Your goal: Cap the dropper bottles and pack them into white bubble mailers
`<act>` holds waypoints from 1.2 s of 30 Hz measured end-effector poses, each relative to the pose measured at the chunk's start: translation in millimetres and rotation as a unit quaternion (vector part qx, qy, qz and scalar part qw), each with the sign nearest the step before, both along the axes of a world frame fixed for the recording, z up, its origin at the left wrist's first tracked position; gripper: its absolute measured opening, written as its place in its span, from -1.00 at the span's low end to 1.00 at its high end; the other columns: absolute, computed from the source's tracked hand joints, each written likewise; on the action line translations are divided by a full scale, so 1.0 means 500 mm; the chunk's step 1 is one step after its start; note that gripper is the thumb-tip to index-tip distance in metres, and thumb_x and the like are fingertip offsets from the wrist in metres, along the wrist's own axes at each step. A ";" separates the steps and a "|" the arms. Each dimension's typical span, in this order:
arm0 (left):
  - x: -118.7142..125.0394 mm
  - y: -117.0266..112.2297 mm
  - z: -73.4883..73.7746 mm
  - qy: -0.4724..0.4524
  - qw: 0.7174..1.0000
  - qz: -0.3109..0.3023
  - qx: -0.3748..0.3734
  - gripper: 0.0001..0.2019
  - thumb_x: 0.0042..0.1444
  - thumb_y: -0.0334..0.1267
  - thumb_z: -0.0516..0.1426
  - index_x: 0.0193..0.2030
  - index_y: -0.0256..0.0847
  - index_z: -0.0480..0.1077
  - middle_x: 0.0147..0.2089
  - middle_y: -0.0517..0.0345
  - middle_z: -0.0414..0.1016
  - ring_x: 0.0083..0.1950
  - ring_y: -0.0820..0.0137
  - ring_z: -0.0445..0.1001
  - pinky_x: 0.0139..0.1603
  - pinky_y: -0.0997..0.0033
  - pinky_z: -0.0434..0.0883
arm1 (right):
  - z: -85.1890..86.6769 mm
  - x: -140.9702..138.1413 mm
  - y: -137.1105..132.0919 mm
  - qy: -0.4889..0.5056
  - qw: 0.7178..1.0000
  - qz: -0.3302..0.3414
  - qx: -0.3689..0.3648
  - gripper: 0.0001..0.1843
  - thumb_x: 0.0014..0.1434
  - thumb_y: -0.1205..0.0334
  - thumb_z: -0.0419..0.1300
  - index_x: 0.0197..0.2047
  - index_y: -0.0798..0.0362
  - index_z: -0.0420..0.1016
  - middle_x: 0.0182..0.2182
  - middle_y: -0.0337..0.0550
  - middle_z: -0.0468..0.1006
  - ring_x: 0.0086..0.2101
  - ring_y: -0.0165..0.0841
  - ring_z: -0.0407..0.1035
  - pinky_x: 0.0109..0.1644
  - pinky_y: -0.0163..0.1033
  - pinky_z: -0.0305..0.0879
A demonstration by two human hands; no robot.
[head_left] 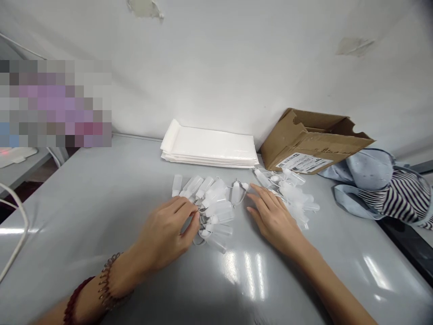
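Small translucent plastic bottles with white caps and thin cords lie in two piles on a grey table (pixel 135 180). At the right edge of the left bottle pile (pixel 216 210) is my left hand (pixel 174 225), its thumb and index fingertip pinched together among the caps and cords. Whatever is between those fingertips is hidden. A single bottle (pixel 236 193), with a cord looping from it, lies between the piles. My right hand (pixel 272 219) rests palm down with fingers stretched out, beside that bottle and partly over the right bottle pile (pixel 295 194). Nothing shows in its grasp.
A stack of white padded envelopes (pixel 213 144) lies against the wall behind the bottles. To its right stands an open cardboard box (pixel 314 144) with a label. A light blue and striped cloth bag (pixel 389 189) sits at the right edge. A white cable (pixel 20 216) curves at far left.
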State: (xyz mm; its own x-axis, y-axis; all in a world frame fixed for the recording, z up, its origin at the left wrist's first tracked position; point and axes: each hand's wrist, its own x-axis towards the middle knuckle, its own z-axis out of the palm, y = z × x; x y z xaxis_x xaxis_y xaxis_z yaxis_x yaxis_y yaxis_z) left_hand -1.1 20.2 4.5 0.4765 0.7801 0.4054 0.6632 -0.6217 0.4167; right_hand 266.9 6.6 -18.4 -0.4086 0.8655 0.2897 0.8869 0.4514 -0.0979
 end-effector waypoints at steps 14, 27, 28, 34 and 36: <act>0.007 -0.008 0.020 -0.090 0.994 -0.044 0.053 -0.88 0.17 -0.53 0.08 -0.26 -0.26 0.37 -0.38 0.17 0.48 -0.36 0.44 0.43 -0.31 0.44 0.41 | 0.036 -0.003 -0.015 0.088 0.993 -0.065 0.039 -0.90 0.34 0.25 -0.03 -0.19 0.03 0.28 -0.28 -0.09 0.58 -0.34 -0.28 0.49 -0.35 -0.24 0.32; 0.014 -0.025 0.020 -0.087 0.985 -0.137 0.054 -0.86 0.16 -0.48 0.16 -0.13 -0.35 0.37 -0.30 0.06 0.49 -0.26 0.36 0.43 -0.23 0.35 0.44 | 0.047 -0.054 -0.057 0.137 0.980 0.007 0.144 -0.86 0.23 0.40 0.18 -0.24 0.05 0.26 -0.22 -0.04 0.60 -0.49 -0.48 0.44 -0.57 -0.40 0.21; 0.014 -0.026 0.022 -0.091 0.984 -0.144 0.047 -0.87 0.16 -0.47 0.15 -0.13 -0.35 0.37 -0.31 0.06 0.49 -0.27 0.36 0.43 -0.23 0.35 0.44 | 0.049 -0.056 -0.059 0.138 0.979 0.022 0.149 -0.85 0.21 0.42 0.19 -0.24 0.06 0.26 -0.22 -0.02 0.60 -0.46 -0.46 0.46 -0.55 -0.39 0.23; 0.016 -0.033 0.042 -0.107 0.978 -0.182 0.011 -0.95 0.18 -0.46 0.12 -0.20 -0.36 0.37 -0.37 0.06 0.47 -0.33 0.37 0.40 -0.32 0.38 0.41 | 0.058 -0.062 -0.068 0.151 0.973 0.069 0.161 -0.79 0.15 0.50 0.24 -0.25 0.12 0.27 -0.20 0.12 0.58 -0.41 -0.40 0.47 -0.47 -0.35 0.33; 0.016 -0.037 0.046 -0.107 0.976 -0.188 0.005 -0.97 0.19 -0.46 0.11 -0.23 -0.35 0.37 -0.38 0.07 0.47 -0.34 0.37 0.39 -0.32 0.38 0.41 | 0.058 -0.062 -0.069 0.154 0.973 0.070 0.159 -0.79 0.14 0.51 0.25 -0.26 0.13 0.27 -0.20 0.13 0.58 -0.41 -0.40 0.47 -0.47 -0.35 0.33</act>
State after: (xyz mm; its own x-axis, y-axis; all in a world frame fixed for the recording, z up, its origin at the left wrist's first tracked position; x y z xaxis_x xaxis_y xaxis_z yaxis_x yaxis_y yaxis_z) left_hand 7.1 1.9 27.6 0.6320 0.5616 0.5340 0.2850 -0.8092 0.5137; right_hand 235.7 -27.7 10.5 -0.3678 0.6541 0.6609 0.7654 0.6166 -0.1843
